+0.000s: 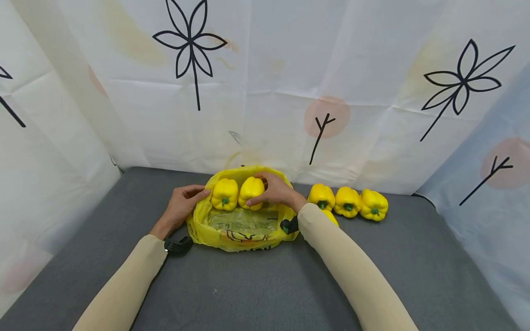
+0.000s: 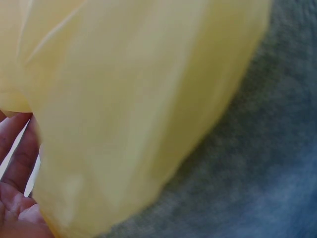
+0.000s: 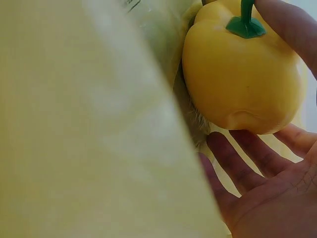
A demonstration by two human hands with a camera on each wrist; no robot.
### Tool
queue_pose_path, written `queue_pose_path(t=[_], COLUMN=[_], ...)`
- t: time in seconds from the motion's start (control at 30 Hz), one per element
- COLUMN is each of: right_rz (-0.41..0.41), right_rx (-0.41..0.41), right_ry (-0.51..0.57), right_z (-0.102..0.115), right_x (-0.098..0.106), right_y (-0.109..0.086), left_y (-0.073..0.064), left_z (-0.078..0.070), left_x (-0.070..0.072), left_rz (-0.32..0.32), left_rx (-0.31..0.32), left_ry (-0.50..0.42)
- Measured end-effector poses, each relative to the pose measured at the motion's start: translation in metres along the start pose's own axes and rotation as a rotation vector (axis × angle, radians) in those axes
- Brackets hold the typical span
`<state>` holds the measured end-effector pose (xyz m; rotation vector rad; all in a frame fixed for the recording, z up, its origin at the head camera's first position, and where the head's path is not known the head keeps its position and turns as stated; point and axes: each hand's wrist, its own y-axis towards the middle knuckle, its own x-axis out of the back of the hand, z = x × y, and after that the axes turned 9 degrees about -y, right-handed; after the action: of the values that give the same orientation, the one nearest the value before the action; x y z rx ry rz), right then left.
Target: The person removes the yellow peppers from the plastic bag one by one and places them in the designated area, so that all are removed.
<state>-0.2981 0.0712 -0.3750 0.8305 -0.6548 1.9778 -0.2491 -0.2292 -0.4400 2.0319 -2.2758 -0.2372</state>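
A yellow plastic bag (image 1: 244,241) lies with its mouth open on the grey table. My left hand (image 1: 182,204) holds the bag's left rim; in the left wrist view, yellow film (image 2: 114,119) covers most of its fingers. My right hand (image 1: 279,189) reaches inside and grips a yellow bell pepper (image 1: 251,191), thumb on the near side by the green stem and fingers round the far side. The right wrist view shows this bell pepper (image 3: 242,74) close up. Beside it, another yellow bell pepper (image 1: 225,194) sits in the bag's back left part.
To the right of the bag, yellow bell peppers stand in a row: one at the left (image 1: 321,195), a middle one (image 1: 347,202) and a right one (image 1: 374,205). Another pepper (image 1: 330,217) is partly hidden by my right forearm. A patterned curtain (image 1: 273,55) hangs behind the table.
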Motion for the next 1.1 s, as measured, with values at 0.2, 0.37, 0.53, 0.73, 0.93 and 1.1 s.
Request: queue_pose_path(t=[0.2, 0.37, 0.53, 0.73, 0.93, 1.1], right_rz=[-0.001, -0.001, 0.000, -0.002, -0.003, -0.016], right_rx=[0.004, 0.011, 0.031, 0.048, 0.094, 0.126], right_ry=[0.014, 0.017, 0.015, 0.033, 0.094, 0.120], right_z=[0.000, 0.003, 0.007, 0.010, 0.013, 0.017], right_x=[0.001, 0.001, 0.003, 0.010, 0.019, 0.025], right_y=[-0.001, -0.003, -0.007, -0.013, -0.020, -0.028], left_y=[0.000, 0.000, 0.000, 0.001, 0.001, 0.001], left_z=[0.000, -0.001, 0.000, 0.001, 0.002, 0.000], left_x=[0.000, -0.001, 0.000, 0.001, 0.002, 0.000], left_rz=[0.002, -0.002, -0.002, -0.002, 0.003, 0.005], left_rx=[-0.005, -0.002, -0.002, 0.000, -0.004, -0.001], left_ry=[0.001, 0.007, 0.006, 0.004, 0.005, 0.002])
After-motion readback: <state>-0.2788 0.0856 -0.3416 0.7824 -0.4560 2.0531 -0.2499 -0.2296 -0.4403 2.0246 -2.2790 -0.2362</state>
